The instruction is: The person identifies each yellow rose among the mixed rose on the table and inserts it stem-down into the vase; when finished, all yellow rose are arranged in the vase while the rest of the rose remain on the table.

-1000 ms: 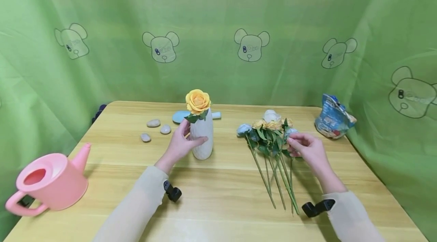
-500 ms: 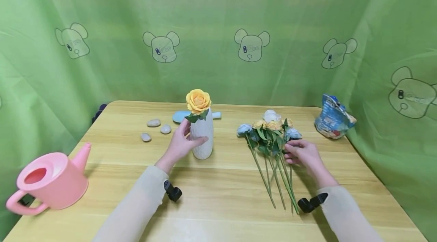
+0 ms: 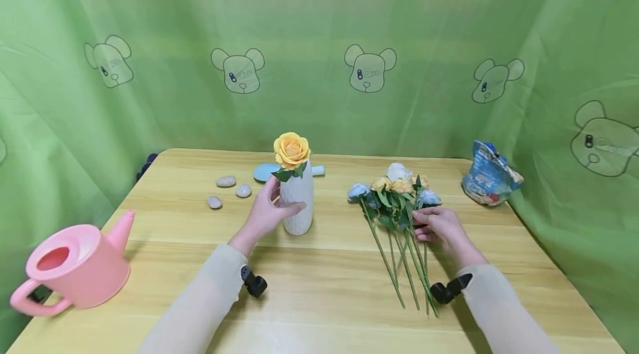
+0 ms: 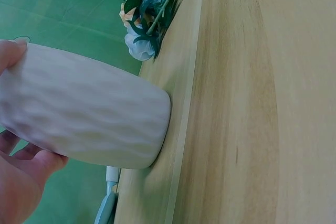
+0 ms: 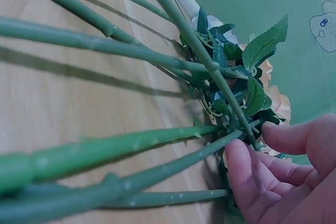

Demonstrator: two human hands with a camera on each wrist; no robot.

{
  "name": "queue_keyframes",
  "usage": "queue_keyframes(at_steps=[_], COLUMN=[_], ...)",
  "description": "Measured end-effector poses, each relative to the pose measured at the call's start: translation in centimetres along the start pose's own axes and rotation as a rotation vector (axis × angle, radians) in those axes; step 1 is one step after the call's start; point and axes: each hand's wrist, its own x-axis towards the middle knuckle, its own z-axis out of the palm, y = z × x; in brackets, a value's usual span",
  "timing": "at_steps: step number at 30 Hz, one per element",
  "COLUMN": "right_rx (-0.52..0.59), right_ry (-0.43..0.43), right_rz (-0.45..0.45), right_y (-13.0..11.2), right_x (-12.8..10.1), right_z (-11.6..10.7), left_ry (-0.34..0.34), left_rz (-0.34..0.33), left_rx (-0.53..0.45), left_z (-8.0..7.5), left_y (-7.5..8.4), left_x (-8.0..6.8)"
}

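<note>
Head view: left hand (image 3: 263, 213) grips the white vase (image 3: 302, 190), thumb on the front, fingers round the far side. Vase stands upright on the tabletop (image 3: 309, 293), with a yellow rose (image 3: 292, 150) at its mouth. To the right lies a pile of flowers (image 3: 401, 186), blue, white and yellow heads, stems (image 3: 380, 248) toward the near edge; right hand (image 3: 441, 227) is at the upper stems, fingers bent. Stones (image 3: 226, 181) lie left of the vase, a light-blue shovel (image 3: 265, 171) behind it, a pink watering can (image 3: 82, 271) at far left, a blue bag (image 3: 488, 173) at far right. Left wrist view: digits press the vase from both sides; base meets the tabletop. Right wrist view: thumb and forefinger flank one stem (image 5: 195, 43) near the leaves; cannot tell whether they are closed on it.
</note>
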Motion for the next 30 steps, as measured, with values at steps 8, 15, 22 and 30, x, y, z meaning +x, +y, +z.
queue_keyframes(at_steps=[8, 15, 22, 30], right_rx=[0.086, 0.142, 0.176, 0.153], right_ry=[0.003, -0.013, -0.012, -0.040], right_rz=[0.017, 0.017, -0.053, -0.225], right_y=[0.1, -0.2, -1.3, -5.4], right_x=[0.4, -0.3, -1.5, -3.1], right_z=[-0.1, -1.1, -1.5, 0.9], left_ry=[0.006, 0.006, 0.002, 0.004], left_rz=[0.022, 0.015, 0.001, 0.027], left_rx=[-0.005, -0.015, -0.014, -0.006], left_z=[0.1, 0.3, 0.4, 0.4], left_y=[0.1, 0.0, 0.1, 0.2], left_x=[0.0, 0.0, -0.2, -0.2])
